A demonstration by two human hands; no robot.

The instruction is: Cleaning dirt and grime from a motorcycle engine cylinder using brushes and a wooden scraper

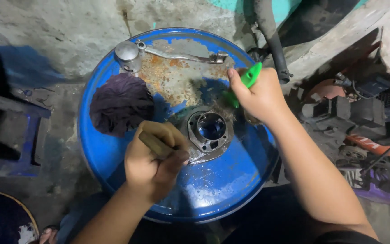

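A grey metal engine cylinder lies on the top of a blue drum, its round bore facing up. My left hand is closed around a small tan-handled tool, pressed against the cylinder's left side. My right hand grips a green-handled brush, whose lower end points down toward the cylinder's upper right. The tool's working tip is hidden by my fingers.
A dark purple rag lies on the drum's left part. A metal kick lever with a round cap rests at the drum's far edge. A blue stool stands left; engine parts and clutter crowd the right.
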